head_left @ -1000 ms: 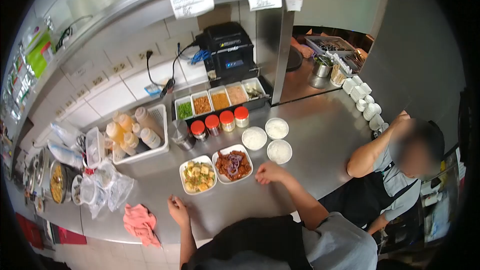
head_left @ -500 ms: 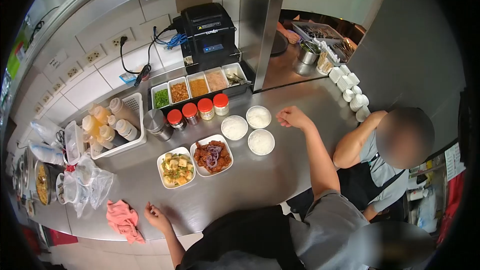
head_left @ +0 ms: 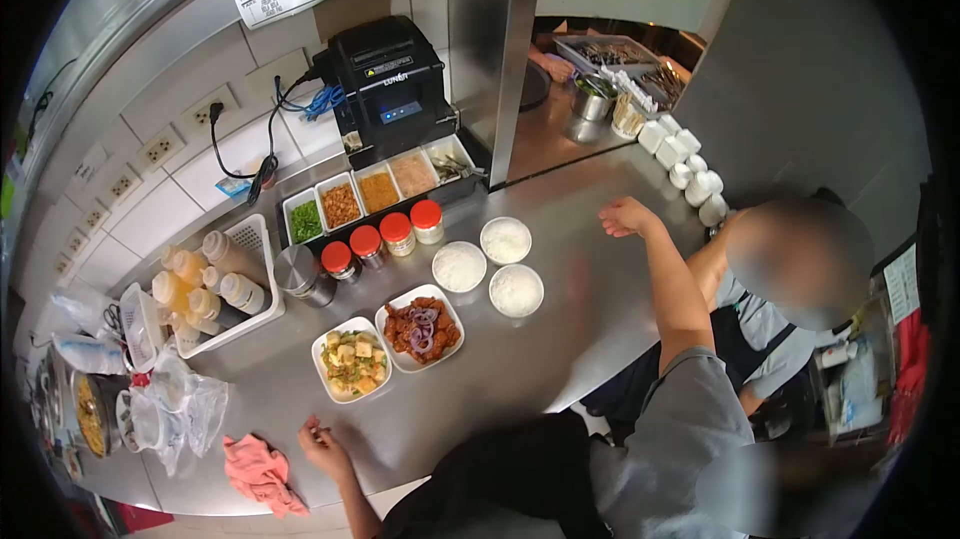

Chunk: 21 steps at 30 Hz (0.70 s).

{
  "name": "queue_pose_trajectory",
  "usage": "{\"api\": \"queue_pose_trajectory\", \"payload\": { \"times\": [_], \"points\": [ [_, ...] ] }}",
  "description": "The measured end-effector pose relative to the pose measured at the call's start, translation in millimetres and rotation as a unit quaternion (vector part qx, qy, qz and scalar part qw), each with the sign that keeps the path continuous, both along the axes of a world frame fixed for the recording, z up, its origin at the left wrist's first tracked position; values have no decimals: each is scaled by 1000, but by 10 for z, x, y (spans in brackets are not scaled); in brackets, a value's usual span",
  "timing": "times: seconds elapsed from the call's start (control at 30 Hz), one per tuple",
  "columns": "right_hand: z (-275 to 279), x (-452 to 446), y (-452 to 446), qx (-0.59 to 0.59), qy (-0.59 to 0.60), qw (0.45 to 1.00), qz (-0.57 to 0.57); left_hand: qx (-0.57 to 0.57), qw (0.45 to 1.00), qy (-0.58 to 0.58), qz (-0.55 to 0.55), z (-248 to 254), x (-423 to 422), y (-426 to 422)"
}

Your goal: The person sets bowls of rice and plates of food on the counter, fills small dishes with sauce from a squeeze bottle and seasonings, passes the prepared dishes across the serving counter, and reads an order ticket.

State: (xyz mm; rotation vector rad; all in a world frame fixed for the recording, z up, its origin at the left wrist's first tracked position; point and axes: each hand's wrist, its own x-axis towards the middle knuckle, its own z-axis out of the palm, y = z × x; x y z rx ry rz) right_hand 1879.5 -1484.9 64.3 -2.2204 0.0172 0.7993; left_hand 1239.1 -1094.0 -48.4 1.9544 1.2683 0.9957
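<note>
My left hand (head_left: 327,450) hovers near the front edge of the steel counter, fingers loosely curled and apart, with nothing visible in it. A crumpled pink cloth (head_left: 262,476) lies just left of it. Out over the counter on the right, my right hand (head_left: 624,217) has its fingers loosely bent, and I see nothing held. The nearest things to it are three white bowls of rice: one (head_left: 506,240) at the back, one (head_left: 517,291) in front and one (head_left: 460,267) to the left. Between my hands sit a square dish of saucy meat with purple onion (head_left: 423,330) and a dish of yellow cubes with greens (head_left: 352,360).
Red-lidded jars (head_left: 397,234) stand below a topping rack (head_left: 378,189) and a black printer (head_left: 392,79). Squeeze bottles fill a white basket (head_left: 262,314) at left. Stacked white dishes (head_left: 690,171) line the right edge, where another person (head_left: 770,324) is close by.
My right hand has moved right, away from the rice bowls. My left hand stays near the pink cloth. The whole view has shifted slightly; the dishes stay in place.
</note>
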Motion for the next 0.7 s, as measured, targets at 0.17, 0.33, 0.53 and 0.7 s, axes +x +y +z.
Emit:
{"api": "queue_pose_trajectory", "payload": {
  "times": [0.17,0.33,0.53,0.7],
  "points": [
    [-470,1188,-727,-27,-84,996,4,-8,995,-4,102,151,39,-30],
    [-1366,2983,-1399,-416,-361,823,137,-23,981,48,187,30,151,-655],
    [-573,3076,-1276,-502,-347,789,-65,20,967,173,187,356,640,-1352],
    [-653,3333,-1556,-553,-328,761,-85,50,964,176,195,596,1035,-1548]
  ]
}}
